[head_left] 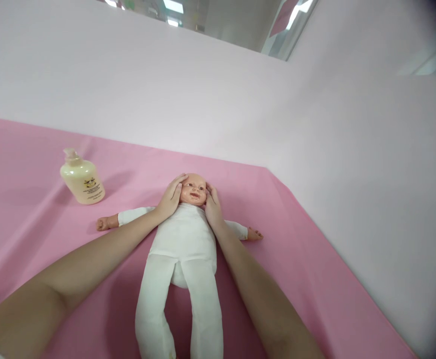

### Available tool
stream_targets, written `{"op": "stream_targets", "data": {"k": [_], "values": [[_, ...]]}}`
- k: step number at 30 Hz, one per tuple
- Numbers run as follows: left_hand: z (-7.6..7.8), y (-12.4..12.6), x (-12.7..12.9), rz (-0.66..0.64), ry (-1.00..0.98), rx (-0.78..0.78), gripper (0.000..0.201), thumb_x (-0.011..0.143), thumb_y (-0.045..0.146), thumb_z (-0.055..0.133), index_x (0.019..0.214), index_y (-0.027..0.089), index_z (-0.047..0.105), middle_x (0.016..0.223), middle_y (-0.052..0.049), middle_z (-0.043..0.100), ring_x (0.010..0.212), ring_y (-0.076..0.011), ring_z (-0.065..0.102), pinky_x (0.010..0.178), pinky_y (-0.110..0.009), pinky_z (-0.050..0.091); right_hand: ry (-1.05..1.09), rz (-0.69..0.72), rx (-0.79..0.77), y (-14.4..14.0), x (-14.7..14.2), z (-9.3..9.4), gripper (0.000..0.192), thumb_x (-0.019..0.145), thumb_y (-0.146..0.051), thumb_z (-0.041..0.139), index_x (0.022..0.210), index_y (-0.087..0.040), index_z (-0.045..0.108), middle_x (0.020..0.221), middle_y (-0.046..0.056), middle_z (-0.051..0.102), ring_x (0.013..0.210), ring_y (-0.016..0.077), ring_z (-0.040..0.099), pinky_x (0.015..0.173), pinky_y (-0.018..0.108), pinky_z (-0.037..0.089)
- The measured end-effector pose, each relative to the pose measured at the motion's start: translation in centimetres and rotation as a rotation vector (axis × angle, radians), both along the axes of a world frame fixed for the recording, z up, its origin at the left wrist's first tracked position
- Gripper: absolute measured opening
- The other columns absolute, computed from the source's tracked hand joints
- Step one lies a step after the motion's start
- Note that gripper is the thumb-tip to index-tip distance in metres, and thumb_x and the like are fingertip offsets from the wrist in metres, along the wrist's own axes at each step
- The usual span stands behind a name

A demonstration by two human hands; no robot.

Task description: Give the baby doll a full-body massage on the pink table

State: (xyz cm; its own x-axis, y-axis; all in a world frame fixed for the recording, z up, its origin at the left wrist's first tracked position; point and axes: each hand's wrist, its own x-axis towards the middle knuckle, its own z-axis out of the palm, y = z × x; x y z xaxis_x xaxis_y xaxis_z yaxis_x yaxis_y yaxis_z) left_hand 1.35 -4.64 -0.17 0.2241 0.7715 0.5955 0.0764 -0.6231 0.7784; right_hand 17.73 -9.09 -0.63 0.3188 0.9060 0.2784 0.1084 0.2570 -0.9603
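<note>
Centrally, a baby doll (183,239) in a white cloth body lies face up on a pink sheet (308,259), directly between the person's outstretched forearms. The left hand (171,195) lies open, palm and fingers flat against one side of the doll's head (193,189); the right hand (213,205) lies open against the other side, cupping rather than gripping. A cream pump bottle (82,178) stands upright well beyond the left hand, untouched. By appearance, the work is at the head; the doll's trunk, arms and legs lie uncovered by either hand.
</note>
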Motion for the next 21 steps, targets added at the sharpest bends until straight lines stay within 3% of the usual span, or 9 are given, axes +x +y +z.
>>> {"op": "stream_targets", "data": {"k": [5, 10, 17, 21], "values": [[0.1, -0.1, -0.3, -0.024, 0.072, 0.03, 0.046, 0.1, 0.046, 0.035, 0.137, 0.021, 0.046, 0.149, -0.011, 0.046, 0.142, -0.0217, 0.039, 0.121, -0.048, 0.027, -0.021, 0.013, 0.004, -0.7, -0.6, 0.8, 0.052, 0.09, -0.054, 0.049, 0.133, -0.026, 0.05, 0.142, 0.006, 0.052, 0.136, 0.0212, 0.045, 0.116, 0.043, 0.036], [0.0, -0.1, -0.4, -0.01, 0.159, 0.117, 0.061, 0.092, 0.053, 0.052, 0.142, 0.021, 0.039, 0.151, -0.015, 0.041, 0.143, -0.0278, 0.036, 0.119, -0.052, 0.028, -0.037, 0.092, 0.001, -1.3, -1.0, 1.4, 0.063, 0.087, -0.058, 0.056, 0.139, -0.026, 0.043, 0.145, 0.007, 0.051, 0.134, 0.022, 0.049, 0.114, 0.04, 0.04], [0.2, -0.4, -0.2, -0.004, 0.076, 0.038, 0.047, 0.101, 0.048, 0.033, 0.137, 0.021, 0.046, 0.15, -0.012, 0.045, 0.142, -0.0221, 0.038, 0.121, -0.048, 0.026, -0.079, -0.014, -0.003, -0.9, -0.5, 0.9, 0.05, 0.094, -0.056, 0.038, 0.133, -0.027, 0.051, 0.142, 0.005, 0.053, 0.136, 0.0196, 0.045, 0.118, 0.044, 0.034], [0.5, -0.3, -0.1, -0.014, 0.0, -0.045, 0.046, 0.102, 0.044, 0.027, 0.131, 0.02, 0.053, 0.146, -0.01, 0.05, 0.14, -0.0197, 0.043, 0.122, -0.045, 0.028, -0.05, -0.037, -0.009, -0.4, -0.3, 0.6, 0.043, 0.092, -0.044, 0.042, 0.129, -0.025, 0.053, 0.139, 0.005, 0.055, 0.132, 0.0196, 0.049, 0.117, 0.043, 0.035]]}}
